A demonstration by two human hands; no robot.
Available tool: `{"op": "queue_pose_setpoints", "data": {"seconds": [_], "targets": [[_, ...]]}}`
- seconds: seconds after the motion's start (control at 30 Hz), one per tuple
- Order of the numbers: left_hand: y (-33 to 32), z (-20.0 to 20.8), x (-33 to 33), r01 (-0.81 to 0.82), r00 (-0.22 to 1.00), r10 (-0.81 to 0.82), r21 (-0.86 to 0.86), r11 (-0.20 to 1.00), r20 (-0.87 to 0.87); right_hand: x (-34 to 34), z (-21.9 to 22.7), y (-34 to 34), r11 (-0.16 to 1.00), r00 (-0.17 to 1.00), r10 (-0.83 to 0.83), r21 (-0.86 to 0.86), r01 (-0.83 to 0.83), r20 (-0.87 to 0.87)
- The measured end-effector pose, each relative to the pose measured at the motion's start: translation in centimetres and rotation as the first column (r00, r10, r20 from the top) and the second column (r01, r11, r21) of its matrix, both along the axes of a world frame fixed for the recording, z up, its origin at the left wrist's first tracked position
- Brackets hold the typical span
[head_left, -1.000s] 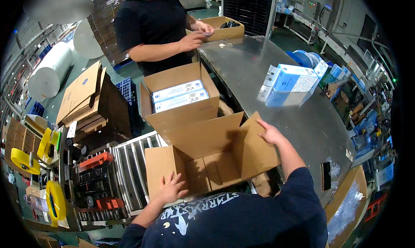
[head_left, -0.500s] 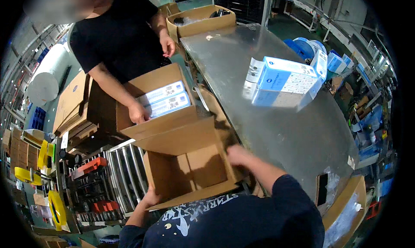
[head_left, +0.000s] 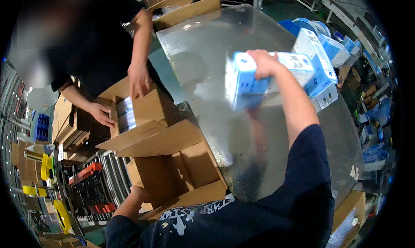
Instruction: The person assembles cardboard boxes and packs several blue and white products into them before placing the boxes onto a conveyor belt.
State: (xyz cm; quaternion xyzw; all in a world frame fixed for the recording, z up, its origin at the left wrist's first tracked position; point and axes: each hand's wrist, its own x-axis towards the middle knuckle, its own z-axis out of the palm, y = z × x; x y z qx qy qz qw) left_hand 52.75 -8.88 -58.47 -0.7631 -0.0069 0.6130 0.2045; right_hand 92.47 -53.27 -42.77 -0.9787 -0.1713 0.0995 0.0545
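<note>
An open cardboard box (head_left: 196, 161) stands in front of me on the roller conveyor, with nothing inside that I can see. At its near left corner my left hand (head_left: 137, 193) grips the wall, its fingers partly hidden. My right hand (head_left: 264, 64) reaches across the metal table and is closed over the top of a blue and white carton (head_left: 248, 83). That carton stands on the tabletop, its near end slightly blurred. Beside it on the right, another blue and white carton (head_left: 317, 62) leans at an angle.
Across from me a person's hands (head_left: 140, 79) fold the flaps of a second cardboard box (head_left: 125, 140) holding cartons. The metal table (head_left: 207, 75) lies to the right. Flattened cardboard (head_left: 62, 122), yellow tape rolls (head_left: 62, 215) and red-handled tools (head_left: 86, 172) are at the left.
My right hand has left the cardboard box and moved up and right onto the blue and white carton. The other person has brought both hands to the second box and its flaps.
</note>
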Motion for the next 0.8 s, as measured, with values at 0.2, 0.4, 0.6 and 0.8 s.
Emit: {"op": "queue_pose_setpoints", "data": {"seconds": [0.2, 0.4, 0.6, 0.8], "targets": [[-2.7, -1.0, 6.1, 0.214, 0.959, -0.048, -0.605, 0.767, 0.278, -8.0, -2.8, -0.2, 0.729, 0.754, 0.587, 0.211, -0.651, 0.295], [-10.5, 1.9, 12.3, 0.065, 0.799, 0.493, -0.865, 0.497, 0.343, -1.3, -1.9, -18.0, 0.867, 0.773, -0.470, 0.059, 0.494, 0.427], [-13.1, 3.3, 14.3, -0.034, 0.750, 0.569, -0.839, 0.543, 0.337, 0.0, -5.4, -18.9, 0.860, 0.908, -0.418, 0.334, 0.385, 0.030], [-16.2, 4.3, 19.5, 0.375, 0.411, 0.894, -0.927, 0.011, 0.177, -8.1, -1.3, -7.3, 0.984, 0.995, -0.089, 0.148, 0.094, -0.041]]}}
